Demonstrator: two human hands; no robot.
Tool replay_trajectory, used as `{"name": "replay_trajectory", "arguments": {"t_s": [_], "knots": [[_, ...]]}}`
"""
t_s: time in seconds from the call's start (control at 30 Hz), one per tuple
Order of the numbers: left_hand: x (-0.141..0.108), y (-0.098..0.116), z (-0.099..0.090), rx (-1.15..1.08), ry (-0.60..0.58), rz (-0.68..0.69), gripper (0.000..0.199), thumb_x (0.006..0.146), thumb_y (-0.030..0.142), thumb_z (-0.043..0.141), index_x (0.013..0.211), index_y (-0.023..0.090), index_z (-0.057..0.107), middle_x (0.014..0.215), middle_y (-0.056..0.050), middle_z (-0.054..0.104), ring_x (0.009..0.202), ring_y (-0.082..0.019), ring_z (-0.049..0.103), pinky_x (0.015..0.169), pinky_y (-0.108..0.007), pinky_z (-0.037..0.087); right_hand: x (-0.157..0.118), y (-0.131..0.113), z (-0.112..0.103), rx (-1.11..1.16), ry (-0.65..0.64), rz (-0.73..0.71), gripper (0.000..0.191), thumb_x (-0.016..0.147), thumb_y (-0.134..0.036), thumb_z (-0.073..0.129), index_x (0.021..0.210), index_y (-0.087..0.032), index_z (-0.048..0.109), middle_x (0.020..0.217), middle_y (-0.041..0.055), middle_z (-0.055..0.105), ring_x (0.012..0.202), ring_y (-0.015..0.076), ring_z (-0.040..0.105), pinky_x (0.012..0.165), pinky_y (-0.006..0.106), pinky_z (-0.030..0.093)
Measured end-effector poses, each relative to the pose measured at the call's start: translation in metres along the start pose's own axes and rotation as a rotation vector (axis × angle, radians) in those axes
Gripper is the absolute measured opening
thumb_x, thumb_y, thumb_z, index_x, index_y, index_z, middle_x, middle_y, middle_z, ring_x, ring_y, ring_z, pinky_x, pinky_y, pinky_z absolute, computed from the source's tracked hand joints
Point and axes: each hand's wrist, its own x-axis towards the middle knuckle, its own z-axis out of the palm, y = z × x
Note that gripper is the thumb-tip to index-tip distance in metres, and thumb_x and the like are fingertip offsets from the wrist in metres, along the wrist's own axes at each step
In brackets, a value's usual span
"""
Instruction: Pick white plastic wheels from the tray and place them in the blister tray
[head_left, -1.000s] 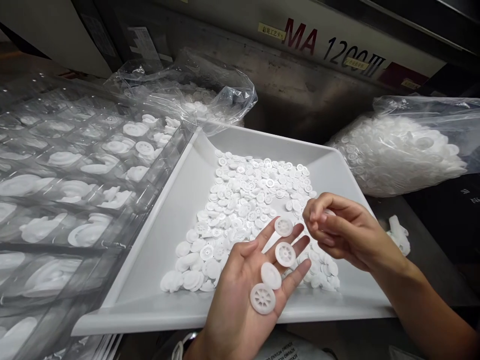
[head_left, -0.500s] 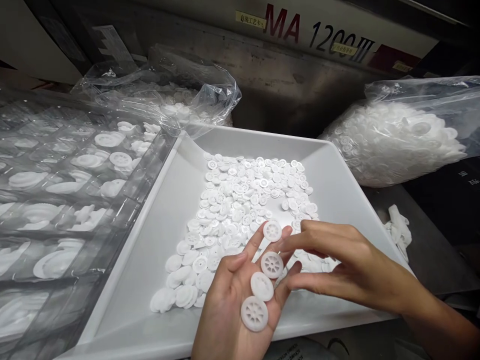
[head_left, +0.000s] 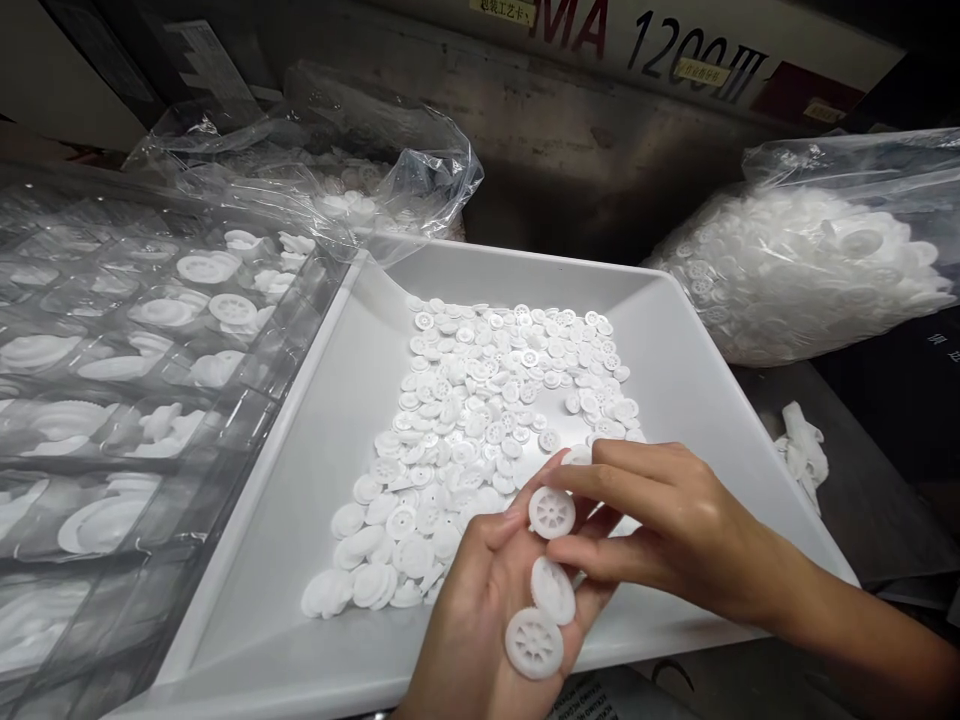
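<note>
– Above the near part of the pale tray (head_left: 697, 400), seeing both hands close together. Holding what, exactly?

– On the left hand (head_left: 480, 620), palm up and loosely cupped: a lower spoked disc (head_left: 534, 643) and, just overlapping it, a tilted disc (head_left: 553, 590). With the right hand (head_left: 675, 520): thumb and index drawn in narrow on opposite rims of an upper spoked disc (head_left: 552, 512), right at the left fingers. Also spotted a partly hidden disc (head_left: 577, 456) behind the right fingers.

– Pointing which way, lol?

– Round, so no real long axis. Showing spokes to the camera on the upper and lower ones. Leaning on the tilted one, with a narrowed outline slanting from upper left to lower right. Lined up roughly from palm towards fingertips.

– And around them?

– Inside the tray, a loose spread of white discs (head_left: 465, 430). Off to the left, a clear compartment tray (head_left: 259, 400) of white parts. Behind, an open plastic bag (head_left: 300, 190); over on the right, a bulging bag (head_left: 817, 280).
</note>
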Motion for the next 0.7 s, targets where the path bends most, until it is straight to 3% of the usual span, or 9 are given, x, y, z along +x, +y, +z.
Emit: {"name": "replay_trajectory", "arguments": {"t_s": [0.17, 0.27, 0.4, 0.53, 0.7], "knots": [[0.001, -0.001, 0.002, -0.05, 0.03, -0.002, 0.062, 0.097, 0.021, 0.026, 0.151, 0.018, -0.004, 0.126, -0.011, 0.058, 0.127, -0.024, 0.046, 0.111, -0.041, 0.032, 0.0, 0.0, -0.004, 0.034, -0.032, 0.054, 0.03, 0.086, -0.032, 0.064, 0.111, -0.019, 0.055, 0.083, -0.0027, 0.056, 0.071, 0.0025, 0.052, 0.063, 0.016, 0.042], [0.001, 0.001, 0.002, -0.027, 0.055, 0.006, 0.064, 0.098, 0.022, 0.029, 0.151, 0.017, -0.006, 0.129, -0.013, 0.055, 0.128, -0.026, 0.043, 0.112, -0.043, 0.03, 0.0, -0.001, -0.014, 0.175, -0.07, 0.182, 0.028, 0.087, -0.025, 0.062, 0.115, -0.022, 0.055, 0.091, -0.0028, 0.058, 0.078, 0.0018, 0.054, 0.07, 0.013, 0.043], [0.001, 0.002, 0.0, 0.036, 0.046, -0.005, 0.059, 0.099, 0.024, 0.028, 0.151, 0.009, 0.003, 0.133, -0.017, 0.051, 0.13, -0.026, 0.041, 0.113, -0.042, 0.03, 0.001, 0.002, -0.022, 0.158, -0.121, 0.32, 0.03, 0.087, -0.032, 0.062, 0.116, -0.028, 0.055, 0.094, -0.005, 0.059, 0.079, 0.003, 0.052, 0.07, 0.014, 0.042], [-0.001, 0.003, -0.004, 0.056, -0.012, -0.03, 0.058, 0.1, 0.023, 0.025, 0.151, 0.009, 0.003, 0.138, -0.015, 0.046, 0.131, -0.024, 0.04, 0.112, -0.039, 0.032, 0.001, 0.006, -0.021, 0.109, -0.157, 0.32, 0.032, 0.087, -0.037, 0.061, 0.118, -0.032, 0.053, 0.091, -0.0062, 0.058, 0.078, 0.002, 0.052, 0.068, 0.014, 0.042], [-0.002, 0.003, -0.004, 0.073, -0.042, -0.006, 0.064, 0.101, 0.02, 0.023, 0.148, 0.011, -0.019, 0.139, -0.014, 0.045, 0.129, -0.023, 0.041, 0.113, -0.04, 0.03, 0.0, 0.005, -0.019, 0.147, -0.141, 0.284, 0.031, 0.089, -0.032, 0.06, 0.119, -0.031, 0.053, 0.094, -0.0075, 0.057, 0.082, -0.0013, 0.054, 0.072, 0.008, 0.042]]}}
